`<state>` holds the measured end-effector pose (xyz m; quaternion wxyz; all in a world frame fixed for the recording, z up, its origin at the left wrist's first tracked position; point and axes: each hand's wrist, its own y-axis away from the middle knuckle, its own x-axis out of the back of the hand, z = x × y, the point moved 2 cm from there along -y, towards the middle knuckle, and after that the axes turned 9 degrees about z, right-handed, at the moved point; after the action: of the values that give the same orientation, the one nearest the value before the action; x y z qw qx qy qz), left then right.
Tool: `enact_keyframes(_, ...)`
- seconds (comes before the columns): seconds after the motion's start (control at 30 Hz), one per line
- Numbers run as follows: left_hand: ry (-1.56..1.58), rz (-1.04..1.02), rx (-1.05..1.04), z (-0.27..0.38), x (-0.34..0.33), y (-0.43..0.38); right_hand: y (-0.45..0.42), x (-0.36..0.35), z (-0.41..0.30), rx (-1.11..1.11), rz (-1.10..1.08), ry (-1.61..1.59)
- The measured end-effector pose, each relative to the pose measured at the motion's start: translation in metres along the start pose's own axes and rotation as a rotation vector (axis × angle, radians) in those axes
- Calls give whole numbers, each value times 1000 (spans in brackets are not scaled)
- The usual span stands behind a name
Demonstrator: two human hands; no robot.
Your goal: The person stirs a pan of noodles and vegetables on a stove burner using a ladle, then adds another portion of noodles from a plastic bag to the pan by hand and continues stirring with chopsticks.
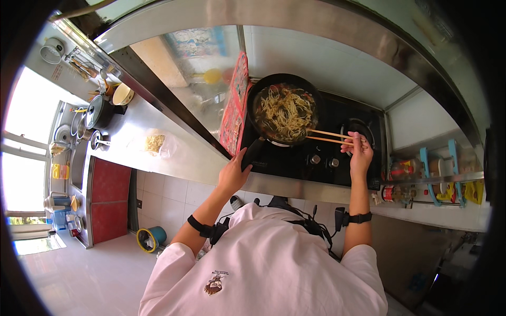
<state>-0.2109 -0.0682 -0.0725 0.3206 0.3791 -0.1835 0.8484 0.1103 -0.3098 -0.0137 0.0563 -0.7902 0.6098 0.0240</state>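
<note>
A black wok (321,103) sits on the left burner of a black glass gas hob (284,162). Noodles (286,112) lie in dark broth inside it, with bits of red and green among them. My left hand (234,170) is closed around the wok's black handle (253,153). In my right hand (359,152) is a pair of wooden chopsticks (328,136), whose tips reach into the near right side of the wok at the noodles' edge. To the right, partly behind that hand, is the second burner (357,125).
A red patterned folding splash guard (235,114) stands close to the wok's left. Bottles and seasoning packets fill a blue-sided rack (438,170) at right. On the left steel counter (185,152) lie noodles in a plastic bag (156,143) and a lidded pot (97,111). A bin (152,239) stands on the floor.
</note>
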Motion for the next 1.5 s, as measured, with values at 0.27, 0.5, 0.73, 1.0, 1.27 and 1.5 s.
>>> enact_keyframes(0.27,47,-58,-3,-10,-4,-5,13,-25,-5,-26,-185,29)
enact_keyframes(0.5,41,-52,-29,-17,-1,-9,17,-62,24,57,-446,85)
enact_keyframes(0.73,-30,-18,-19,-11,11,6,10,-72,27,87,-140,84)
enact_keyframes(1.0,19,3,102,-6,21,33,29,-102,21,81,-431,5)
enact_keyframes(1.27,141,-10,156,-16,29,49,18,-117,21,105,-295,69)
enact_keyframes(1.5,129,-30,201,-16,32,49,21,-120,20,77,-375,135)
